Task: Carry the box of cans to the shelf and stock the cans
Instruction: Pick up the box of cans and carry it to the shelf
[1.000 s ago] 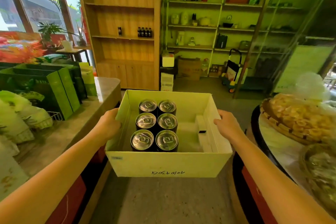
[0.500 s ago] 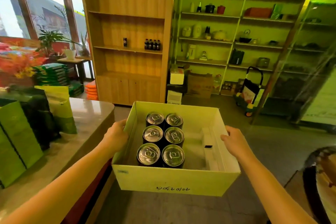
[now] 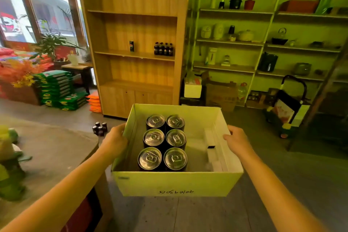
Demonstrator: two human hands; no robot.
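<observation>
An open pale cardboard box (image 3: 175,182) with handwriting on its near wall is held in the air in front of the person, above a grey floor (image 3: 282,184), carried between two bare hands. The left hand (image 3: 114,140) is clamped over the box's left rim, fingers hooked inside the wall and the palm against the outside; the right hand (image 3: 236,140) grips the right rim in the same way, fingers curled over the edge. Inside the box, towards its left half, six dark drink cans with silver pull-tab lids (image 3: 164,142) stand upright in two columns of three, touching one another. To their right lies a flat white carton (image 3: 213,149) with a small black mark, set along the right wall. Straight ahead stands a tall wooden shelving unit (image 3: 135,30) with cupboard doors at its base — on one of its middle shelves sit a single dark can (image 3: 131,46) and, well apart from it, a row of four small dark bottles (image 3: 163,49). A cluster of small dark bottles (image 3: 99,128) stands on the floor near the unit's foot. At the left edge is a grey rounded counter (image 3: 52,152), and further left a stack of green bags (image 3: 54,86).
</observation>
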